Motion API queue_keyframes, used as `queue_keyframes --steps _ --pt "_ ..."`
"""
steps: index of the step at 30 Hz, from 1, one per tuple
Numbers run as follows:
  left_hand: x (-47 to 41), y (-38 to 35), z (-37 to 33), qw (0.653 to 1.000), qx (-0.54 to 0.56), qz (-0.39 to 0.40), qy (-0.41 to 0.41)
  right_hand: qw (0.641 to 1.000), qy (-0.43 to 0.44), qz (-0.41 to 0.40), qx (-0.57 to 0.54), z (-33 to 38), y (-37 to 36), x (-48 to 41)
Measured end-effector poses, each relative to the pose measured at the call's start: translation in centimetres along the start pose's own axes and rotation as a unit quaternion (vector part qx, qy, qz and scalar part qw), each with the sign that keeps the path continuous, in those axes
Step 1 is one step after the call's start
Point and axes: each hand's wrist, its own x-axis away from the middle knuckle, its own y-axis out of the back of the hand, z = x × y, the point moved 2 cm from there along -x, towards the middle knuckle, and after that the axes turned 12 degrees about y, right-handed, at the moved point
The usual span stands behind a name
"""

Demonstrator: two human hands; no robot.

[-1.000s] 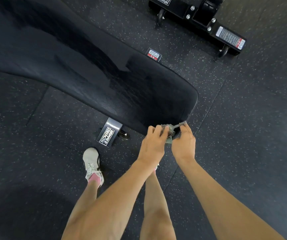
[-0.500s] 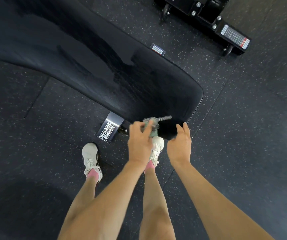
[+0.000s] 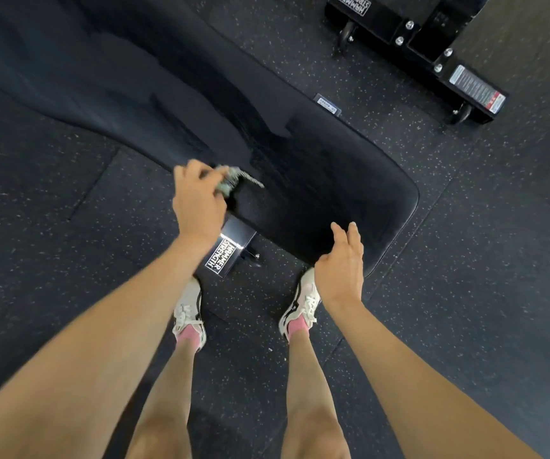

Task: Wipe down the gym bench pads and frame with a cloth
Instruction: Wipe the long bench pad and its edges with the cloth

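1. Floor [image 3: 466,260]: dark rubber tiles, pale speckles, seams visible.
2. Second equipment base [image 3: 383,24], black, at the far right: small wheel [image 3: 462,112], silver bolts, printed label [image 3: 477,89] with a red strip.
3. Two pale trainers [image 3: 187,313] with pink socks [image 3: 188,337], flat on the floor.

The bench pad [image 3: 316,180] runs off the top and left edges, so its far end is unseen. At the pad's near edge the cloth [image 3: 230,180] is blurred and partly hidden under the left hand [image 3: 197,203] that grips it; its full shape cannot be told. Beneath the pad the frame is hidden except for one foot plate [image 3: 229,251] on the near side. A small label [image 3: 327,105] at the pad's far edge is too small to read. Beyond the pad a black machine base [image 3: 399,31] is cut off by the top edge, and its sticker [image 3: 476,87] is illegible. At the pad's near corner the right hand [image 3: 341,270] covers the toe of the right shoe [image 3: 297,306].
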Motion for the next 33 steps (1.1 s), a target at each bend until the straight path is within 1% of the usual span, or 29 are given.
queue_keyframes --steps 2,3,5,6,8,9,11,12,13,14,15,16,18,20,21,22,23,24,25,27,28,29,30,31,32,33 --pt "-2.0 0.4 0.4 0.998 -0.007 -0.014 0.061 1.0 0.002 0.003 -0.006 0.7 -0.3 -0.5" --pt "-2.0 0.2 0.1 0.997 -0.01 -0.027 0.067 1.0 0.002 0.002 -0.007 1.0 -0.5 -0.7" --pt "0.0 -0.6 -1.2 0.998 -0.013 -0.034 0.041 1.0 0.001 0.003 -0.002 1.4 -0.7 -0.9" --pt "1.6 -1.5 -2.0 1.0 -0.008 -0.022 0.007 1.0 0.001 0.003 0.004 1.6 -0.7 -1.1" --pt "4.8 -3.2 -3.6 0.994 -0.004 0.02 -0.108 1.0 0.008 0.001 0.023 1.8 -0.8 -1.5" --pt "6.0 -3.8 -4.2 0.983 -0.011 0.044 -0.176 0.999 0.013 -0.002 0.033 1.8 -0.8 -1.7" --pt "6.3 -4.3 -4.3 0.949 -0.029 0.092 -0.299 0.999 0.02 -0.01 0.045 2.0 -0.7 -2.4" --pt "5.3 -4.1 -3.9 0.932 -0.036 0.112 -0.344 0.999 0.018 -0.01 0.046 2.2 -0.7 -2.7" --pt "3.8 -3.7 -3.3 0.92 -0.045 0.124 -0.368 0.999 0.013 -0.009 0.044 2.4 -0.6 -3.0" --pt "2.0 -3.0 -2.8 0.919 -0.046 0.118 -0.374 0.999 0.005 -0.01 0.039 2.6 -0.5 -3.3" --pt "-0.2 -2.3 -2.2 0.929 -0.039 0.089 -0.357 0.999 -0.003 -0.013 0.034 2.8 -0.4 -3.5" --pt "-2.4 -1.5 -1.5 0.947 -0.028 0.049 -0.317 0.999 -0.008 -0.018 0.028 3.1 -0.4 -3.7" --pt "-6.1 -0.4 -0.1 0.982 -0.01 -0.012 -0.187 0.999 -0.016 -0.028 0.02 3.8 -0.6 -3.9" --pt "-7.1 -0.3 -0.2 0.997 -0.007 -0.034 -0.071 0.999 -0.026 -0.035 0.011 4.4 -1.0 -4.1" --pt "-6.8 -0.5 -0.8 0.999 -0.004 -0.034 -0.038 0.999 -0.032 -0.039 0.007 4.8 -1.3 -4.1" --pt "-6.0 -0.8 -1.6 0.999 0.0 -0.028 -0.029 0.998 -0.039 -0.043 0.003 5.1 -1.5 -4.2" --pt "-4.9 -1.2 -2.3 0.998 0.004 -0.018 -0.055 0.998 -0.047 -0.046 -0.001 5.5 -1.7 -4.3" --pt "-3.6 -1.8 -3.0 0.993 0.006 0.002 -0.115 0.997 -0.057 -0.05 -0.003 5.9 -1.8 -4.4" --pt "-2.1 -2.3 -3.5 0.981 -0.001 0.03 -0.194 0.996 -0.066 -0.057 -0.003 6.2 -1.9 -4.4" --pt "-0.2 -2.5 -4.0 0.931 -0.054 0.094 -0.348 0.994 -0.077 -0.072 0.0 6.9 -2.0 -4.6" --pt "-0.3 -2.3 -4.0 0.902 -0.081 0.11 -0.41 0.994 -0.079 -0.076 0.003 7.1 -2.0 -4.6" --pt "-1.2 -2.2 -3.9 0.878 -0.102 0.114 -0.453 0.994 -0.08 -0.079 0.004 7.3 -2.1 -4.8" --pt "-2.6 -1.9 -3.9 0.868 -0.106 0.112 -0.471 0.993 -0.081 -0.082 0.004 7.5 -2.1 -4.9" --pt "-4.5 -1.5 -3.7 0.876 -0.095 0.104 -0.462 0.993 -0.081 -0.083 0.003 7.6 -2.3 -5.0" --pt "-6.6 -1.0 -3.3 0.896 -0.078 0.088 -0.428 0.993 -0.079 -0.083 0.001 7.7 -2.4 -5.1" --pt "-8.9 -0.4 -2.9 0.924 -0.067 0.068 -0.371 0.994 -0.074 -0.083 -0.001 7.9 -2.5 -5.2"
